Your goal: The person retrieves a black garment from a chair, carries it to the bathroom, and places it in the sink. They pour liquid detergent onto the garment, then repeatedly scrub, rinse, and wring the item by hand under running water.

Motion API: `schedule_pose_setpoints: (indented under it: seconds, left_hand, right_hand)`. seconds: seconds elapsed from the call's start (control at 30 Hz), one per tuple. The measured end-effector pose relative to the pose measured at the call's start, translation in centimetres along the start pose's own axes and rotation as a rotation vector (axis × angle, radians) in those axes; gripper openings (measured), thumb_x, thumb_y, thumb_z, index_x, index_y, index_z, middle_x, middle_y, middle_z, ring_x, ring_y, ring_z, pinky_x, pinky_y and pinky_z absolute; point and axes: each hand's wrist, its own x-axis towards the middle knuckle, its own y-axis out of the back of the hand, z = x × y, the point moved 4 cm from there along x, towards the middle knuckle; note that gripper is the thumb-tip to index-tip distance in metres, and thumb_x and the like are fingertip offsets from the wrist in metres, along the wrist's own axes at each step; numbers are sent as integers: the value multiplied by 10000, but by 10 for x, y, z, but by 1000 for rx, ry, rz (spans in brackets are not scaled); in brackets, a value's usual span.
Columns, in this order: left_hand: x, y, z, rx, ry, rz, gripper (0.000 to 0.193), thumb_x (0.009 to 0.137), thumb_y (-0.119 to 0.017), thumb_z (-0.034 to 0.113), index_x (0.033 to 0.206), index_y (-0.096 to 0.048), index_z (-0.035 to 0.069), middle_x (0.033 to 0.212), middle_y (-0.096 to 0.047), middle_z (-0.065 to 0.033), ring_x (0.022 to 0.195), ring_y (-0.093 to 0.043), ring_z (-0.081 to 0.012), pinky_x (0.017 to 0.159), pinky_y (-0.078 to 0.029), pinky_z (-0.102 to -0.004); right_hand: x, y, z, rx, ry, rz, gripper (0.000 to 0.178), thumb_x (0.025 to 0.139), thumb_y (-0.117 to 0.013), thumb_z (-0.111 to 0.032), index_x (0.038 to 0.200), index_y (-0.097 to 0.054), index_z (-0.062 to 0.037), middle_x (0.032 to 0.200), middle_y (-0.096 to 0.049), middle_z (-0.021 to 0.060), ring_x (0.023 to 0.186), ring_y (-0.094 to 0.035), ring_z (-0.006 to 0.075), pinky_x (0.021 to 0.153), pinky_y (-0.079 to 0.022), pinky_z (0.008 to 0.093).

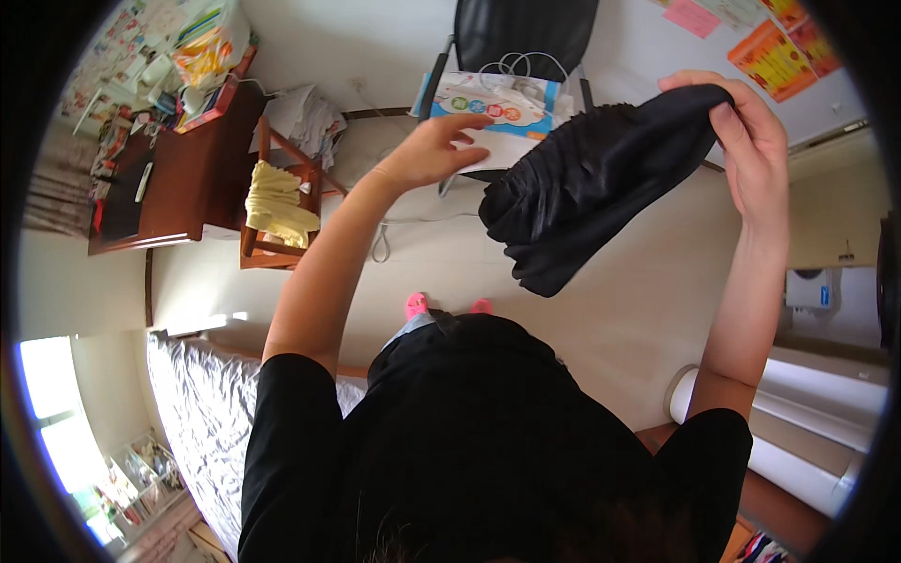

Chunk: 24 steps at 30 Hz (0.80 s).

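- Holding black, satiny, gathered-fabric garment (601, 178) in mid-air, slanting from upper R to lower L; exact type unclear w/ folds bunched like this.
- Pinching its upper R end betw. thumb & fingers of bare right hand (755, 155).
- Holding bare left hand (422, 155) open, fingers spread & slightly curled, grasping nothing; near garment's ruched side but not touching.
- Prob. light, since borne by one pinch alone; looks soft & limp, sagging into folds.
- Likely slippery, going by sheen; could slide out of a loose pinch. Prob. not fragile, tho gathers might snag.
- Best taken, approx., by ruched upper edge (maybe elastic) or loose lower L end, w/ full finger pads rather than tips.
- Below: smooth, pale floor (582, 347), w/ pink, open-looking footwear (417, 303) on it.
- Beyond: black-backed chair w/ dark armrests (526, 28), bearing blue-and-white plastic pack (460, 94) & looped, pale cable (511, 62).
- To L: reddish-brown wooden desk (216, 164), cluttered on top; brown wooden chair (265, 141) w/ crumpled, pale-yellow cloth (274, 202).
- Lower L: bed w/ shiny, silver-grey, wrinkled cover (206, 394), nr. bright window (52, 385).
- Upper R: orange-and-red printed sheets (771, 61) on white wall (638, 47).
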Motion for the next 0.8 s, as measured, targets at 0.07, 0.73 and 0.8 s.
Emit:
schedule_pose_setpoints:
  seconds: [0.07, 0.73, 0.8]
  left_hand:
    - [4, -28, 15, -67, -60, -72, 590, 862, -693, 196, 1403, -489, 79, 1354, -563, -116, 1184, -559, -234, 947, -491, -355]
    - [-22, 43, 13, 1190, -291, -11, 330, 800, -664, 118, 1125, -612, 123, 1053, -618, -39, 1093, -574, -192, 1070, -267, -562]
    - [-23, 59, 16, 1257, -363, 159, 300, 809, -621, 70, 1104, -608, 124, 1052, -613, -19, 1108, -560, -184, 1013, -326, -486]
  right_hand:
    - [-4, 1, -4, 44, -22, 28, 202, 982, -557, -112, 1102, -655, 18, 1002, -680, 34, 932, -613, 88, 858, -458, 223]
    - [-51, -64, 6, -187, -167, -271, 63, 834, -566, -45, 827, -550, 16, 760, -533, 42, 674, -494, 141, 633, -410, 277]
    - [-63, -105, 19, -206, -211, -402, 66, 822, -575, -61, 818, -532, -10, 765, -526, 59, 676, -486, 158, 614, -396, 297]
